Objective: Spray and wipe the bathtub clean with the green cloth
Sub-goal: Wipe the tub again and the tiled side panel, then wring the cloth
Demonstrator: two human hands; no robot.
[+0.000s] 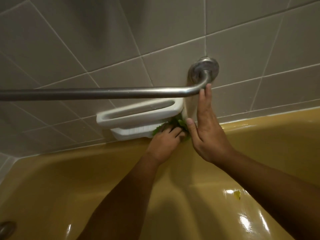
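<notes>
The mustard-yellow bathtub fills the lower half of the view, its far rim meeting a grey tiled wall. A white ceramic soap dish is fixed to the wall just above the rim. My left hand presses the green cloth against the right end of the soap dish, and most of the cloth is hidden under the fingers. My right hand is held flat with straight fingers against the wall, fingertips touching the bend of the metal grab bar. No spray bottle is in view.
The grab bar runs across the view from the left edge to a round wall mount. A small yellow scrap lies on the tub's inner slope at the right. A metal fitting shows at the bottom left corner.
</notes>
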